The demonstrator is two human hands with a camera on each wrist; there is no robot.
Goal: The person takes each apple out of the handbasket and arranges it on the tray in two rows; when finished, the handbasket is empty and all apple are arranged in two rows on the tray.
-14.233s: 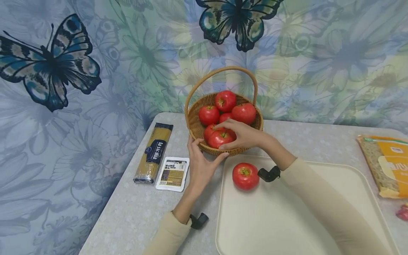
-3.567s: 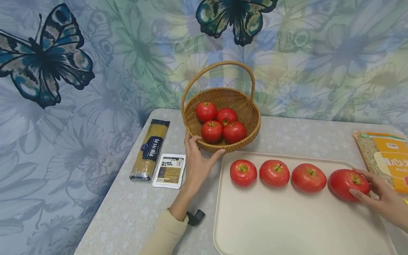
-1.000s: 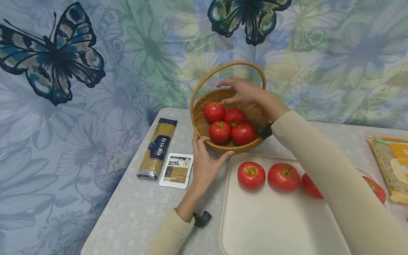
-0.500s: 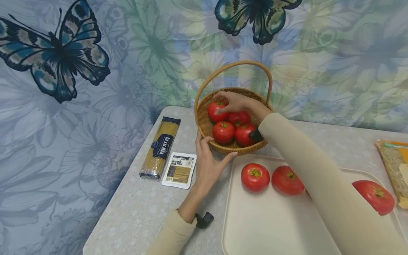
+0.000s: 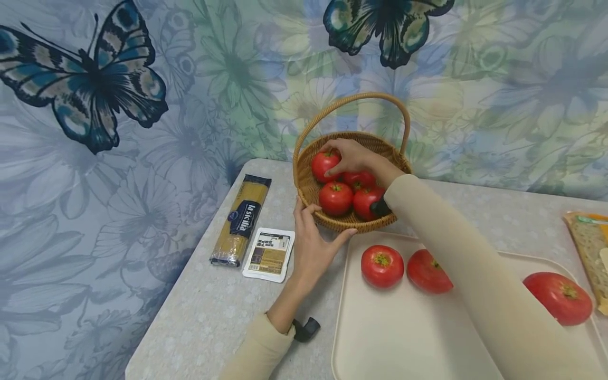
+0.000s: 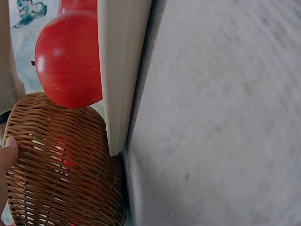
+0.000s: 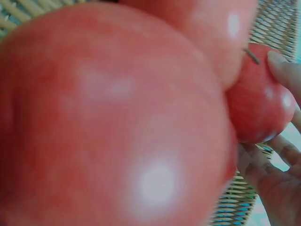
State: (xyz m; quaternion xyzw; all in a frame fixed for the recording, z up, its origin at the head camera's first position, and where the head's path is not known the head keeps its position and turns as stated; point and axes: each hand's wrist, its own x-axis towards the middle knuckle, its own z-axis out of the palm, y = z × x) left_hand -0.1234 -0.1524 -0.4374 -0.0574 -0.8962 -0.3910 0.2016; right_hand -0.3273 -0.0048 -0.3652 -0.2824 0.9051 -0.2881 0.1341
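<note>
A wicker basket with a tall handle stands tilted forward, several red apples inside. My left hand grips its front left rim, fingers at the edge and thumb spread along the front; the left wrist view shows the thumb against the weave. Inside the basket, my right hand holds the back-left apple between thumb and fingers. In the right wrist view that apple sits in the fingers at right, behind larger, nearer apples. A front apple lies close by.
A cream tray in front carries apples in a row: one at the left, one beside it, one at the right end. My right sleeve covers part of the row. Left are a spaghetti pack and a white-edged packet; right, an orange bag.
Earlier, apples went from the basket to the tray, one growing to a row. Since then my right hand has left the tray's right-end apple, reached into the basket and closed on another. My left hand stays.
</note>
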